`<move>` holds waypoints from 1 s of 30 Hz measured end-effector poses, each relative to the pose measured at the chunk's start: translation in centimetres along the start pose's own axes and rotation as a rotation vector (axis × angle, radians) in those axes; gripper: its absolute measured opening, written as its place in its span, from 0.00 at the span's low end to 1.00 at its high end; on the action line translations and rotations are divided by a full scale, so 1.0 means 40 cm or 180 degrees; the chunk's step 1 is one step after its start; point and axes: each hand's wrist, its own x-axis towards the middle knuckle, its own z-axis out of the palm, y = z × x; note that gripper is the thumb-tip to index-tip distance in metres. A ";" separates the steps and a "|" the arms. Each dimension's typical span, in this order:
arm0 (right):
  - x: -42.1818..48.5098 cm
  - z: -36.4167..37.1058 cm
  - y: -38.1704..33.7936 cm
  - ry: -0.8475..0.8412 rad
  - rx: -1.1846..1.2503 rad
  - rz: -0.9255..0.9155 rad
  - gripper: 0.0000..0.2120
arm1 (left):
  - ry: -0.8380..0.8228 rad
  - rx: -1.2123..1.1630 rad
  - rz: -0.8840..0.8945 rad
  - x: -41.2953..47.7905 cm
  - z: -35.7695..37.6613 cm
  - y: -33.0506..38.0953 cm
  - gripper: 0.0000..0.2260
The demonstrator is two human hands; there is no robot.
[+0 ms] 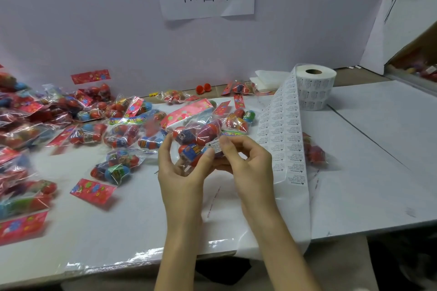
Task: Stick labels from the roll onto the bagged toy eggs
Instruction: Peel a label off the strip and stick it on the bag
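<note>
Desk carrying everything. Bag pile spreading far left of roll. Label strip trailing from roll toward viewer and hanging over desk edge. Roll standing on end. Bag of eggs hovering above desk, nearer than roll and to its left, just beside strip. Left grip curling round bag's left side, thumb pressing label's left edge. Right grip pinching bag, thumb lying on label's right side, fingers curling beneath. Label sitting on bag front, between both thumbs.
</note>
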 end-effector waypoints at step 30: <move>-0.003 0.000 -0.012 -0.0164 -0.0178 -0.0101 0.04 | -0.0048 -0.0077 0.0075 -0.001 0.002 0.003 0.27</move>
